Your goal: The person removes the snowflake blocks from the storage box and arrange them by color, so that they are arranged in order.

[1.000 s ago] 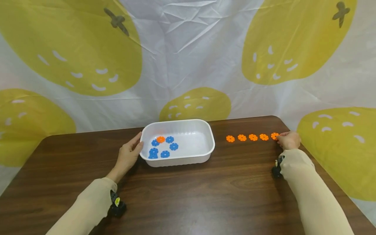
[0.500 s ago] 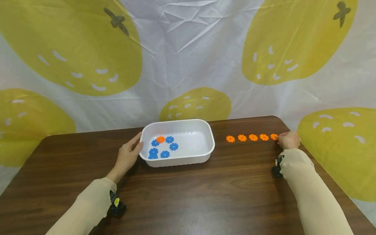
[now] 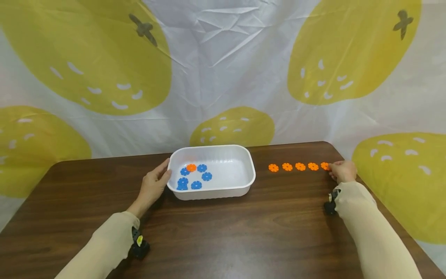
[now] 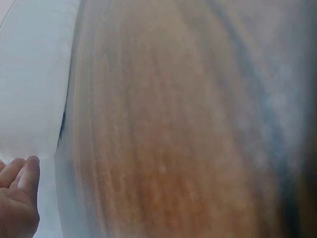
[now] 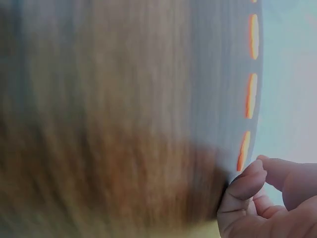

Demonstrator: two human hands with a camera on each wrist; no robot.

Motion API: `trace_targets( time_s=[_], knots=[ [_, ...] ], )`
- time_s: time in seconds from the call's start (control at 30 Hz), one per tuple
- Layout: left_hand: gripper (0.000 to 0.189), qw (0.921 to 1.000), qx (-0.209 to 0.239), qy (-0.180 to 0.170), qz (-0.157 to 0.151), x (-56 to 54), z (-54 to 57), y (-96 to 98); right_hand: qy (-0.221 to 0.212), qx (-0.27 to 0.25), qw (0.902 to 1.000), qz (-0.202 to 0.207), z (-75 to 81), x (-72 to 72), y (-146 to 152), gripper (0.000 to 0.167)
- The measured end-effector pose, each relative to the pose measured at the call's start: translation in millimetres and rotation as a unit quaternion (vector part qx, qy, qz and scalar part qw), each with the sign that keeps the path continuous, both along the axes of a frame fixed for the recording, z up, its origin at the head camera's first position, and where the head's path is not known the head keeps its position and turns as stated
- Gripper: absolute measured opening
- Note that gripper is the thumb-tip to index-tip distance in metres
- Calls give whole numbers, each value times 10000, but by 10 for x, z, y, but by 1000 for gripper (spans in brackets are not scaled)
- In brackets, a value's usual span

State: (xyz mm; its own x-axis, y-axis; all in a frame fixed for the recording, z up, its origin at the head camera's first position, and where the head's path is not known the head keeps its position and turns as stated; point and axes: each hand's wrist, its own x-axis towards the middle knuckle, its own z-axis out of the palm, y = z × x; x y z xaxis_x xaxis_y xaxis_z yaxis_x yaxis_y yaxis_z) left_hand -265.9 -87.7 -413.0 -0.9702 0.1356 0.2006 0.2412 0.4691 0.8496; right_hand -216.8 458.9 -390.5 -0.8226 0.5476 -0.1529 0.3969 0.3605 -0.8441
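Note:
A white plastic basin stands near the back of the table. My left hand holds its left end, with the thumb by the rim; in the left wrist view the fingers lie against the white wall. Inside are several blue notched interlocking discs and one orange disc, gathered at the left. Right of the basin, several orange discs lie in a row. At the row's right end my right hand pinches the edge of the last orange disc, its right side hidden by the fingertips.
The brown wooden table has rounded back corners. Behind it hangs a pale cloth with large yellow fruit prints, close to the back edge. A camera is strapped at the left wrist, another at the right.
The last orange disc has shifted very slightly left, toward the row, with the right hand at it. The whole head view has tipped up a little. The left hand stays at the basin.

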Motion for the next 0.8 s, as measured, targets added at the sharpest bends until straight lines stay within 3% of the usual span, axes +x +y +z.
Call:
trace_targets(
  time_s=[0.17, 0.4, 0.63, 0.8],
  knots=[
    [48, 10000, -39, -26, -4, 12, -3, -15, 273, -306, 9991, 57, 21, 1, -111, 24],
    [47, 10000, 20, 97, -9, -10, 12, 10, 725, -37, 9966, 387, 204, -101, -447, 38],
    [47, 9999, 25, 109, 19, -9, 27, 17, 1273, -324, 9846, 1153, 472, -247, -1142, 35],
    [47, 10000, 22, 88, 36, -3, 11, 7, 1551, -798, 9713, 1619, 526, -362, -1716, 32]
  ],
)
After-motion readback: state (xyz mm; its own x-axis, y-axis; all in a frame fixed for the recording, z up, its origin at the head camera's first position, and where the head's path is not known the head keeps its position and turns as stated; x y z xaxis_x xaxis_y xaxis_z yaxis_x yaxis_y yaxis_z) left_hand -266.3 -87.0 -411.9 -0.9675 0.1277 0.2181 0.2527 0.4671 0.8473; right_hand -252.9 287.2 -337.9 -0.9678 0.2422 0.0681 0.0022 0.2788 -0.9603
